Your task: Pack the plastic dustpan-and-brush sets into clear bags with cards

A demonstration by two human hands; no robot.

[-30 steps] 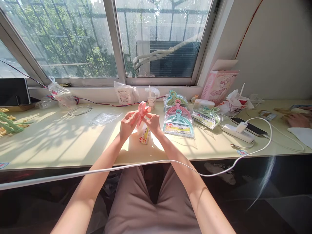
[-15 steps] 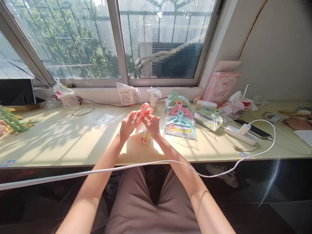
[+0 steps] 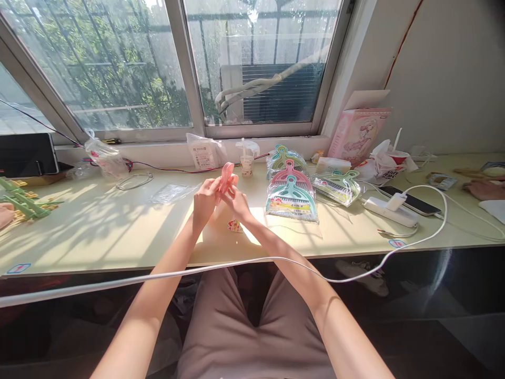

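Note:
Above the table's front half, both my hands hold a pink plastic piece [image 3: 226,176], apparently a small dustpan and brush with loop handles, mostly hidden by my fingers. My left hand [image 3: 206,197] is closed on its left side. From the right, my right hand [image 3: 235,201] pinches it. Beneath them lies a small printed card [image 3: 235,226], partly covered by my right wrist. To the right of my hands rest bagged dustpan-and-brush sets: a blue one [image 3: 292,195], a pink one [image 3: 290,176] and a green one [image 3: 282,155] overlap.
Another bagged green set [image 3: 337,187] lies further right, near a power strip [image 3: 389,211] and phone [image 3: 410,201]. A clear plastic bag [image 3: 171,193] lies left. A white cable [image 3: 244,261] crosses before me. Other people's hands show at the left [image 3: 5,215] and right [image 3: 483,189] edges.
The pink piece has turned and now looks narrower, its loop end upright. My right hand's fingers have shifted on it, and my wrist covers more of the card.

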